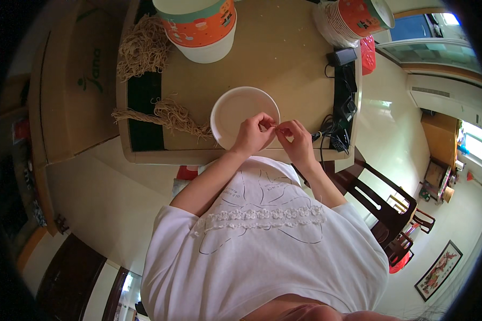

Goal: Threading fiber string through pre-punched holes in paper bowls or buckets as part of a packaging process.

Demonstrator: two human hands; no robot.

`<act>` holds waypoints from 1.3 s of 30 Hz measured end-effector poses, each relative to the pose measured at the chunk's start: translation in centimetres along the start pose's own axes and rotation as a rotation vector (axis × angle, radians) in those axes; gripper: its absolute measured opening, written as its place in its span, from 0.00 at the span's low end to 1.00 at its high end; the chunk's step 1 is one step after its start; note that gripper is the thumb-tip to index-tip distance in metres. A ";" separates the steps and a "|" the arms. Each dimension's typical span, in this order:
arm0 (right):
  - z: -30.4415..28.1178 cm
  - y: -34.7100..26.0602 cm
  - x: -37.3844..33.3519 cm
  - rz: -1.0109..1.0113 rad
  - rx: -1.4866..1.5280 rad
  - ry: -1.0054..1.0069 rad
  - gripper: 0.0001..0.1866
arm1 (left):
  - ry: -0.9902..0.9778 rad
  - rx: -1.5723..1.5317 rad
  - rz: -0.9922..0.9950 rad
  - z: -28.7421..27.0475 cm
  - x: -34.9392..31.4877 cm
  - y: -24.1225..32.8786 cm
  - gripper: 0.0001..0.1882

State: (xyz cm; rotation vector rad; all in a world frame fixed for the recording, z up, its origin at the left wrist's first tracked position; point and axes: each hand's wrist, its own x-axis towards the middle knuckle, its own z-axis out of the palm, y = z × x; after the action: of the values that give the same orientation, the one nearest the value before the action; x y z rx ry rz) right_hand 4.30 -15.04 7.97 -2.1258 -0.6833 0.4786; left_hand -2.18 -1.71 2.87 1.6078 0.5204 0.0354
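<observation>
My left hand [255, 132] and my right hand [296, 140] meet over the right rim of a white round bowl [235, 109] at the table's near edge. Both are closed, thumb and fingertips pinched together, fingertips almost touching. Between them is something tiny and reddish-brown, too small to name. The bowl's visible inside is plain white. Left of the bowl lies a loose bundle of thin tan strings [174, 115], its ends reaching close to the rim. A larger tangled heap of the same strings [143, 49] sits farther back on the left.
A big paper tub [206, 35], orange, green and white, stands at the back. Stacked paper tubs [353, 18] in clear plastic lie back right. A black power adapter [344, 56] and tangled black cables [334, 128] line the table's right side. A cardboard box [80, 91] stands left; a dark wooden chair [377, 200] right.
</observation>
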 end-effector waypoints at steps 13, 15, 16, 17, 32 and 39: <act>0.0 0.0 0.1 0.001 0.008 0.002 0.07 | 0.015 0.100 0.124 -0.3 0.2 0.0 0.05; 0.0 -0.1 0.1 0.008 0.016 0.001 0.07 | 0.018 0.104 0.108 -0.3 0.3 -0.4 0.05; 0.0 -0.1 0.1 0.007 0.016 0.000 0.07 | -0.033 0.024 0.024 -0.3 0.4 -0.8 0.05; 0.0 -0.2 0.1 0.011 0.014 0.000 0.07 | -0.085 -0.057 -0.059 -0.3 0.6 -1.2 0.05; -0.2 -0.3 0.0 -0.015 -0.038 0.010 0.06 | -0.513 -1.010 -0.659 -1.9 1.3 -2.0 0.05; -0.1 -0.3 0.1 -0.030 -0.023 0.011 0.07 | -0.472 -0.968 -0.699 -1.6 1.4 -2.3 0.04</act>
State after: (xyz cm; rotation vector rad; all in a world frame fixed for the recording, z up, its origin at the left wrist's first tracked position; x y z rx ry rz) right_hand 4.35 -14.91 8.32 -2.1352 -0.7160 0.4441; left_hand -2.18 0.30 0.52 0.4105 0.5431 -0.5291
